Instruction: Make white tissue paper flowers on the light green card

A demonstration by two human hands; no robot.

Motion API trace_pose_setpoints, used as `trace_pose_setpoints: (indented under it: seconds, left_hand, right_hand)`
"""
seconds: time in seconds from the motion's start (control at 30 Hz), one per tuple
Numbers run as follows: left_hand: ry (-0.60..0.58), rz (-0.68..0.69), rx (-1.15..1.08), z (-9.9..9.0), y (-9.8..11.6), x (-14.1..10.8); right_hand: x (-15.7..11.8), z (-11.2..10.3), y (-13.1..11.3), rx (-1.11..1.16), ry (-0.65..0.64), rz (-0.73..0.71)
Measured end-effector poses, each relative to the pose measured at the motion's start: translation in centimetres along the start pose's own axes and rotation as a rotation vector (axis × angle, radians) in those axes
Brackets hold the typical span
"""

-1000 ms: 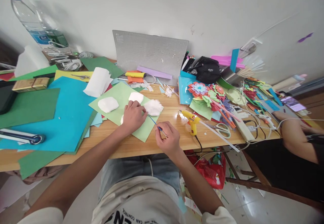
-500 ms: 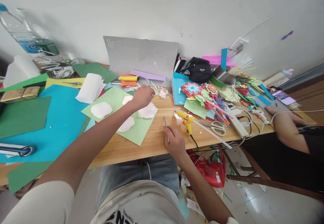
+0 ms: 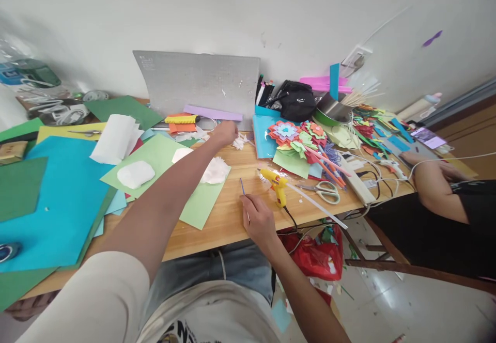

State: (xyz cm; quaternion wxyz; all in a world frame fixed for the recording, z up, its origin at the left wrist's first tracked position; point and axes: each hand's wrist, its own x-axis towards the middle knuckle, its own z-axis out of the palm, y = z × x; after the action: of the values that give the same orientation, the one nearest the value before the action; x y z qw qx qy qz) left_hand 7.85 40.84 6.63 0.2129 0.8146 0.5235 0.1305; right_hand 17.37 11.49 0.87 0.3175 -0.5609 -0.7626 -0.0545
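The right hand (image 3: 259,220) grips a thin blue stick (image 3: 242,186), one end jutting ahead of it. White scraps (image 3: 241,142) lie just beside the left hand (image 3: 226,132), whose grip cannot be made out.

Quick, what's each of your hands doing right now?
Left hand: beside the white scraps; can't tell if it's open or holding anything.
Right hand: closed, holding the blue stick.

Left forearm (image 3: 166,206) masks the middle of a light green sheet (image 3: 203,208) and part of a white paper piece (image 3: 180,155) | left hand (image 3: 227,132): contents unclear | right hand (image 3: 259,218) conceals the middle of a blue stick (image 3: 242,186) | bottom edge crops shirt lettering (image 3: 180,331)
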Motion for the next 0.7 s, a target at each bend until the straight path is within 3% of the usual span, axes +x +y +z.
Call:
trace_pose_setpoints:
  seconds: [0.3, 0.53, 0.6, 0.7]
  left_hand:
    - [0.094, 0.014, -0.109, -0.1, -1.0, -0.3]
    - [0.181, 0.045, -0.247, -1.6, -1.6, -1.0]
    - [0.171, 0.047, -0.404, -2.4, -1.7, -2.2]
    - [0.044, 0.031, -0.885, -3.9, -2.0, -5.6]
  right_hand:
    - [0.1, -0.2, -0.1, -0.009, 0.019, -0.008]
    - [0.2, -0.2, -0.2, 0.005, 0.015, 0.003]
    - [0.0, -0.1, 0.0, 0.013, 0.032, -0.002]
    - [-0.2, -0.3, 0.1, 0.077, 0.111, -0.005]
